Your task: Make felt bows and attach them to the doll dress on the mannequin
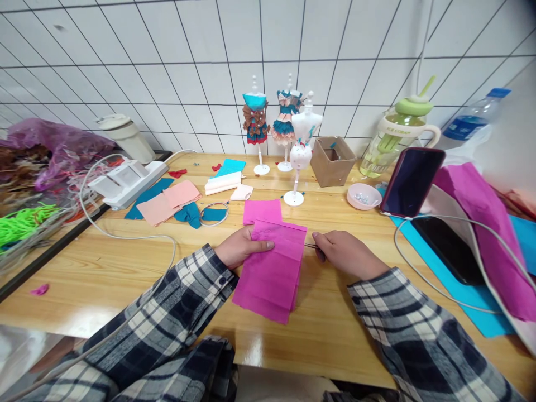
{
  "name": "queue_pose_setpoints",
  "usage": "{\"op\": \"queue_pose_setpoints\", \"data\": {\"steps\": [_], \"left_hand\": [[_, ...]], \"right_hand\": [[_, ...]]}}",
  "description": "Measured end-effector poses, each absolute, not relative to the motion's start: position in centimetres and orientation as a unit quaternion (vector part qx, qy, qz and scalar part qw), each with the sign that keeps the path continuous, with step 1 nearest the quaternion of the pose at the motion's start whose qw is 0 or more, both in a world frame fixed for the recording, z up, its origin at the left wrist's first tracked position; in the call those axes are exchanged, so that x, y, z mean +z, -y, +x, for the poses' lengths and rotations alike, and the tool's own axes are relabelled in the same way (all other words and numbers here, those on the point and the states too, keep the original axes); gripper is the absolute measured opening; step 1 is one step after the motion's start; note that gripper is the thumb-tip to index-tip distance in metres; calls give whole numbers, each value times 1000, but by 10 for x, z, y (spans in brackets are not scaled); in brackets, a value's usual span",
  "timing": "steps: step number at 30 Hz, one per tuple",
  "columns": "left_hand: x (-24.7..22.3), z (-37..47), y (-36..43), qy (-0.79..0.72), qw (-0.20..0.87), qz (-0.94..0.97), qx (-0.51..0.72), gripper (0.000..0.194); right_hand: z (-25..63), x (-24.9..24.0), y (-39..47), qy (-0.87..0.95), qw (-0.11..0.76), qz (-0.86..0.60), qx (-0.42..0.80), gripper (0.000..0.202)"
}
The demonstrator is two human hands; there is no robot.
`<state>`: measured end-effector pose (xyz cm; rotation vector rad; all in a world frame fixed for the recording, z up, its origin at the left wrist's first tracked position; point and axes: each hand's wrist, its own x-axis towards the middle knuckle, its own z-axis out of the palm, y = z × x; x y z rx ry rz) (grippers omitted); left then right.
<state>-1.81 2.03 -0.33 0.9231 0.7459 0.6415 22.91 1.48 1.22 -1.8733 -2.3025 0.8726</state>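
A folded sheet of magenta crepe paper (272, 273) is in my left hand (240, 245), thumb on top and fingers hidden underneath. Its layers show apart at the lower right corner. My right hand (349, 254) is closed around thin metal tweezers (310, 245), whose tips point left at the paper's upper right edge. Most of the tweezers is hidden in the fingers. Just behind, a smaller magenta piece (263, 211) lies on the table. Further back stands a bare white mini dress form (307, 125), near two dressed forms (255, 117).
A cardboard box (334, 162), a pink bead dish (363, 196) and a propped phone (412, 181) stand at the back right. Peach paper (170, 202), a metal ring (214, 214) and a power strip (128, 181) lie left. A white cable (125, 234) crosses my left side.
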Motion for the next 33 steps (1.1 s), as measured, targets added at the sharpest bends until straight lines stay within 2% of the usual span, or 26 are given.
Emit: {"op": "queue_pose_setpoints", "data": {"steps": [6, 18, 30, 33], "left_hand": [[-5, -19, -22, -350, 775, 441, 288, 38], [-7, -20, -23, -351, 743, 500, 273, 39], [-3, -19, -24, -344, 725, 537, 260, 40], [2, -16, -23, -308, 745, 528, 268, 44]], "right_hand": [[227, 12, -14, 759, 45, -587, 280, 57], [222, 16, -11, 807, -26, -552, 209, 44], [213, 23, -9, 752, -12, -617, 233, 59], [215, 21, -8, 757, 22, -605, 246, 61]]}}
